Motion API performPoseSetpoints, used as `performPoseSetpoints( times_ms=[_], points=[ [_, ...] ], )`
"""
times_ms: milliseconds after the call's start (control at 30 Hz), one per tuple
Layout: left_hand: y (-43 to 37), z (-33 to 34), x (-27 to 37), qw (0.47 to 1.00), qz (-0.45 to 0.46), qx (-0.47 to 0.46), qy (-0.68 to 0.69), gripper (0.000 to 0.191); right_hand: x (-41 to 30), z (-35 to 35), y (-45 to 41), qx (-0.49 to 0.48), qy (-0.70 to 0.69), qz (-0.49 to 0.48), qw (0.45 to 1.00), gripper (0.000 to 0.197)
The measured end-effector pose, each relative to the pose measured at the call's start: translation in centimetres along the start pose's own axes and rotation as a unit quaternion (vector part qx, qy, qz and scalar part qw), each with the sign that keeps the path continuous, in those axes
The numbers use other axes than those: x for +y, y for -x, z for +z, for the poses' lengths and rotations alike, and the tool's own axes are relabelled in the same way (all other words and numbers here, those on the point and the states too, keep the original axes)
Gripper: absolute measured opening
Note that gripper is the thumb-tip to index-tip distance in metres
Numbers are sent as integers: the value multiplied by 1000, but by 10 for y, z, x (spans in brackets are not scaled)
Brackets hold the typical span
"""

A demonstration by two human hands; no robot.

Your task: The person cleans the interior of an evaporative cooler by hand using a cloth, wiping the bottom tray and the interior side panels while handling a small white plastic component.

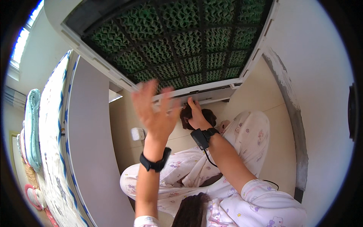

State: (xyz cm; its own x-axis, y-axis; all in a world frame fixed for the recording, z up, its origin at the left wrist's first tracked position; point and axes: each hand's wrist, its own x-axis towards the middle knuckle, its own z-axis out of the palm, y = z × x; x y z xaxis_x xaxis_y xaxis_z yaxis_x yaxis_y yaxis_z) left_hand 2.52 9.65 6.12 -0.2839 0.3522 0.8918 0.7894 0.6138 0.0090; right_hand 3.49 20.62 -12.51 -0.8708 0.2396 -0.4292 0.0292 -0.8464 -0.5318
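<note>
An air cooler [184, 92] with a white frame stands in front of me, its green honeycomb cooling pad [185, 39] showing behind a dark grid. My left hand [156, 109], blurred, is raised before the frame's lower left corner with its fingers spread and nothing held. Lower and to the right, my right hand [197, 115] grips a dark brown cloth [210, 116] close to the cooler's base. Part of the cloth hangs behind the hand. Each wrist wears a black strap with a small device.
A small white container [137, 134] stands on the tiled floor [175, 140] at left. A bed with a patterned mattress [54, 142] and a grey side panel [93, 142] runs along the left. A white wall [317, 113] with a grey base strip [300, 142] bounds the right. My crossed legs are below.
</note>
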Motion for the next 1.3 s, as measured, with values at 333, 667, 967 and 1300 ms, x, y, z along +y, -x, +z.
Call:
performPoseSetpoints(
  times_ms=[333, 667, 967, 1300],
  points=[
    [-39, 49, -18, 862, 409, -221, -202, 63, -25, 29, 33, -30, -187, 36, 981, 43],
    [-39, 59, -6, 851, 434, -246, -168, 49, -23, 20, 21, -1, -146, 5, 989, 51],
    [-39, 62, 1, 838, 441, -266, -181, 52, -24, 12, 26, 25, -149, -8, 988, 51],
    [-36, 65, 11, 840, 428, -294, -158, 51, -32, 11, 33, 54, -147, -9, 988, 49]
  ],
)
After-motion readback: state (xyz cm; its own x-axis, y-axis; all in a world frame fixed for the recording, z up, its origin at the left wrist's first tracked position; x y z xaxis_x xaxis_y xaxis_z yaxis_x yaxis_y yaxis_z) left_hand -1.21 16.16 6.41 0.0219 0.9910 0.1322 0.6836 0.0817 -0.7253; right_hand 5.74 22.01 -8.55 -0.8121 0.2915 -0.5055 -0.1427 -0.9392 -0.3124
